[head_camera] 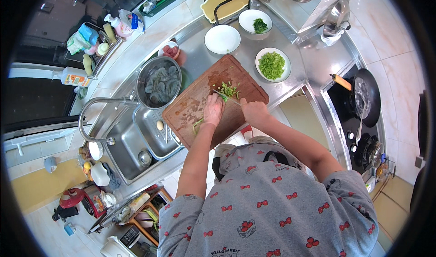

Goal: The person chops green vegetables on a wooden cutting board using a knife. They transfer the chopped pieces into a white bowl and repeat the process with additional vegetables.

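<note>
On a wooden cutting board (pixel 190 90), my right hand (pixel 253 112) is closed round the handle of a kitchen knife (pixel 229 98). The blade lies by my left hand (pixel 214 109), whose fingers press green stalks (pixel 223 98) to the board. Short chopped green pieces (pixel 227 88) lie just beyond the blade. A longer green stalk (pixel 196 126) rests partly under my left forearm. Behind the board stand a bowl of chopped light-green vegetable (pixel 271 65), a white bowl with a small green bit in it (pixel 222 39) and a bowl of dark chopped greens (pixel 260 25).
Left of the board, a metal bowl of raw shrimp (pixel 160 81) and a small bowl of raw meat (pixel 170 50) stand near the sink (pixel 124 155) and its faucet (pixel 102 100). A black wok (pixel 368 97) with a spatula sits on the stove at the right.
</note>
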`<state>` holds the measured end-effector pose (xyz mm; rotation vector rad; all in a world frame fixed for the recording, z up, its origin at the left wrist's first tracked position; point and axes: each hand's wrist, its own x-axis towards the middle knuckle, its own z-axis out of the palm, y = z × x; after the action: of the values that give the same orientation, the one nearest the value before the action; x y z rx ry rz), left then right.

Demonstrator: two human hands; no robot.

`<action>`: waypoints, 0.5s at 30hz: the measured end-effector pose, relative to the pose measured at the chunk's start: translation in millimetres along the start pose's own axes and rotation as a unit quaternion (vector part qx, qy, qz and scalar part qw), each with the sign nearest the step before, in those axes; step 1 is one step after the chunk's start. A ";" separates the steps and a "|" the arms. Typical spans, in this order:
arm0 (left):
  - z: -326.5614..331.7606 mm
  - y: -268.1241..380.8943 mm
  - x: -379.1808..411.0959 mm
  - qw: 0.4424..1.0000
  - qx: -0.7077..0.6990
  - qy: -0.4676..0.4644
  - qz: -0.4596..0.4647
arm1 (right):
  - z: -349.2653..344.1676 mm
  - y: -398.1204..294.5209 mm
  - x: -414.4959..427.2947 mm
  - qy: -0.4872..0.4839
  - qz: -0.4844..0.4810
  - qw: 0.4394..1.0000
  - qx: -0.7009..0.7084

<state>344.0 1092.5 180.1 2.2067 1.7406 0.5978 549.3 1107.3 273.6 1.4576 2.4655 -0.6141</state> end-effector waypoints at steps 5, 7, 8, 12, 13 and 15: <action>2.8 2.1 2.2 0.999 0.004 0.029 0.022 | 29.2 10.3 14.1 0.007 0.016 1.000 0.010; -0.6 2.1 1.5 0.999 -0.012 0.033 0.019 | 25.7 12.9 12.0 0.009 0.014 1.000 0.014; 0.9 1.9 1.9 0.999 -0.004 0.033 0.015 | 23.1 15.0 10.0 0.009 0.015 1.000 0.020; 7.5 -3.1 -2.0 0.999 0.004 0.045 -0.001 | 4.4 7.0 0.8 0.002 -0.014 1.000 0.020; 8.4 -2.5 -1.7 0.999 -0.001 0.051 0.000 | 9.5 5.4 2.4 0.003 -0.009 1.000 0.020; 7.7 -0.7 -3.7 0.999 -0.006 0.048 0.007 | 23.3 0.6 12.0 0.006 -0.001 1.000 0.018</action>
<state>346.4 1089.5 172.5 2.2179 1.7656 0.7272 543.3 1106.4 248.1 1.4763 2.4778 -0.6561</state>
